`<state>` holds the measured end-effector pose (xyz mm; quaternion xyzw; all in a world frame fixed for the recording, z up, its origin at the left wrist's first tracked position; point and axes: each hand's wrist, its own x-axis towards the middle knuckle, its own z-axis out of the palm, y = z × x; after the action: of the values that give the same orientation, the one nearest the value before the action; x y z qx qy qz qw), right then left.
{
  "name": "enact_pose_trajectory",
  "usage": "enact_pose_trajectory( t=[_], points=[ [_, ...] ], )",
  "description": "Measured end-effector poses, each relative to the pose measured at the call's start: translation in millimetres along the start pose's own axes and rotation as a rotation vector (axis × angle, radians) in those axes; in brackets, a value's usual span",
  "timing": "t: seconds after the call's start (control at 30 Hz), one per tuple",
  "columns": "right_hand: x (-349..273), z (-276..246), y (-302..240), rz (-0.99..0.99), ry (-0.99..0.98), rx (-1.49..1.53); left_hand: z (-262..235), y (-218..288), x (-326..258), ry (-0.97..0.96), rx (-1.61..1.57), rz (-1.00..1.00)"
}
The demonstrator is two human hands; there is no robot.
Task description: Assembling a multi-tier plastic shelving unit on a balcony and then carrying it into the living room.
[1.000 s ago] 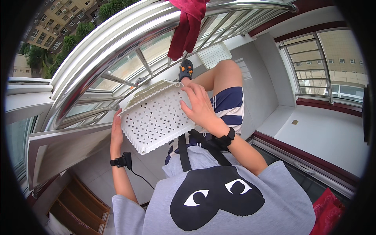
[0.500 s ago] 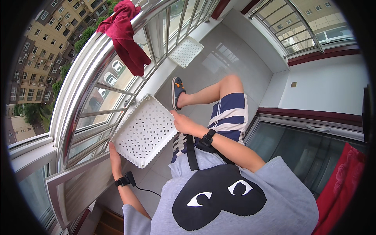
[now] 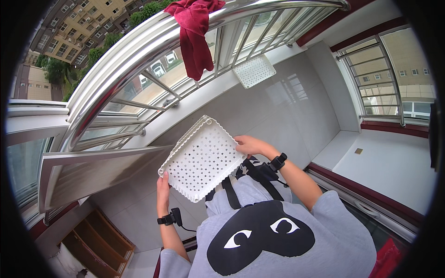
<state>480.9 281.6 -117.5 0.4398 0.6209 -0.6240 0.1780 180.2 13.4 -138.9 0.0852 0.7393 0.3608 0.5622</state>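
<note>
Between my two hands is a white plastic tray (image 3: 204, 160) with star-shaped holes and a scalloped rim. It is held up in front of my body, tilted, above the grey floor. My left hand (image 3: 163, 187) grips its lower left corner near a small round loop. At the opposite side, my right hand (image 3: 252, 145) has its fingers closed over the right edge. Both wrists wear black straps with a small device. Part of each hand's fingers is hidden behind the tray.
A curved metal railing (image 3: 153, 48) runs along the window, with a red cloth (image 3: 195, 39) knotted on it. Another white perforated tray (image 3: 254, 72) lies by the far wall. An open window sash (image 3: 99, 178) juts in at left. A wooden shelf (image 3: 99, 241) stands lower left.
The tray has come away from the railing and moved right with both hands on it. My body has turned, and the bent leg and shoe are no longer visible.
</note>
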Motion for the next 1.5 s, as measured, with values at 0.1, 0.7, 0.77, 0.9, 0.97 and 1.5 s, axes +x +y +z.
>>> enact_pose_trajectory(
  t=[0.1,0.7,0.77,0.9,0.97,1.5],
  points=[
    [-14.1,19.5,33.1,0.003,-0.038,-0.025,29.9,-7.7,-8.7,-0.077,0.151,-0.001],
    [-104.9,-147.2,266.1,0.144,0.684,0.522,291.8,101.5,-57.0,-0.618,0.431,0.439],
    [-116.8,-159.0,266.9,0.182,0.740,0.555,303.4,96.3,-56.6,-0.610,0.385,0.442],
    [-135.1,-174.7,255.1,0.202,0.825,0.509,320.5,99.3,-45.1,-0.626,0.422,0.536],
    [-152.9,-205.4,273.3,0.135,0.854,0.449,344.7,125.0,-56.8,-0.631,0.468,0.645],
    [-221.3,-244.4,133.8,-0.079,0.682,0.622,326.3,115.0,-23.5,-0.424,-0.175,0.733]
  ],
)
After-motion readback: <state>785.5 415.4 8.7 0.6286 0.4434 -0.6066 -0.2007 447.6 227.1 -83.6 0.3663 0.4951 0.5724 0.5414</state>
